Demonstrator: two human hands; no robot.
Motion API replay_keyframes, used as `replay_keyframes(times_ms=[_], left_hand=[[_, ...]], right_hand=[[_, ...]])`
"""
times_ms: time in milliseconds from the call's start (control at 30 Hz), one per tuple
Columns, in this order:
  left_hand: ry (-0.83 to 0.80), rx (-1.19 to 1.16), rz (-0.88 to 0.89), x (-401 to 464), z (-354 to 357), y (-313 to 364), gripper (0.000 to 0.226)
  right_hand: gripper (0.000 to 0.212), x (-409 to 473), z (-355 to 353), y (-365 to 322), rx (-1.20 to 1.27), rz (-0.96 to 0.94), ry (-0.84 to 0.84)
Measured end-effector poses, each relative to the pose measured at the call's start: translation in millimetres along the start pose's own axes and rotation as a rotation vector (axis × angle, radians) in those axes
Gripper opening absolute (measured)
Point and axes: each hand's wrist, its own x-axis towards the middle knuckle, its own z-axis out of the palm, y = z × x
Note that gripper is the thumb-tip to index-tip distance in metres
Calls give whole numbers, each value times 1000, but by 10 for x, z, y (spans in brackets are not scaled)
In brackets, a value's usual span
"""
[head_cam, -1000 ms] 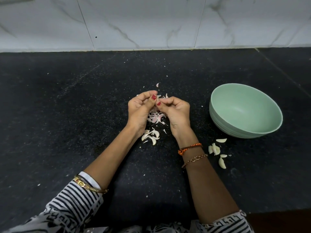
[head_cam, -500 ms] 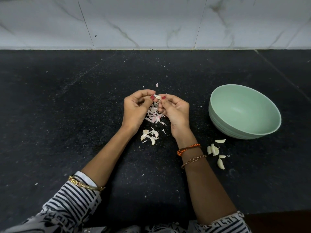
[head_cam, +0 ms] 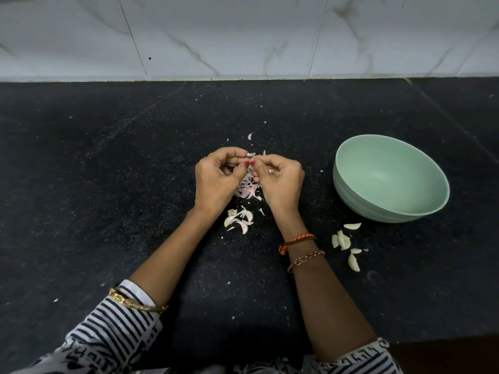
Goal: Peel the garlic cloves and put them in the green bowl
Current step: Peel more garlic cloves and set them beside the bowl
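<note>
Bench [head_cam: 108, 184]: I see a wide black speckled surface carrying everything, with a marbled tile wall behind; it sits as it did a second ago, the view only shifted slightly.
Green bowl [head_cam: 351, 190]: it stands to the right of the hands, well apart from them; what I can see of its inside holds no clove, so by my reading nothing has been delivered yet.
Left hand [head_cam: 216, 182]: fingers curled, thumb tip meeting the right thumb tip over the skins; half a second ago the two were a little apart, now they are pinched together again.
Right hand [head_cam: 280, 182]: curled likewise, pinching at the same spot; I judge both hands hold one small clove between the fingertips, though the clove itself is hidden and I cannot tell how much skin is left on it.
Peeled cloves [head_cam: 344, 240]: a loose group lying on the bench just below the bowl, right of the right wrist; unmoved across the frames.
Unpeeled cloves [head_cam: 240, 217]: a small cluster between the wrists, near the left one; whether all still carry skin I cannot tell.
Skins [head_cam: 248, 188]: pinkish flakes heaped under the hands; the heap looks much the same.
Meaning: peeling goes on, piece by piece; the transfer into the bowl is still owed.
</note>
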Motion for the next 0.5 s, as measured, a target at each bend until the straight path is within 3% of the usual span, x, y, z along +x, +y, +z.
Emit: replay_keyframes(times_ms=[133,500], left_hand=[[8,-40,-22,-21,14,13,21],[65,-520,-353,-53,69,160,18]], right_hand=[[6,-3,25,32,-8,-43,43],[7,-37,47,3,19,-225,146]])
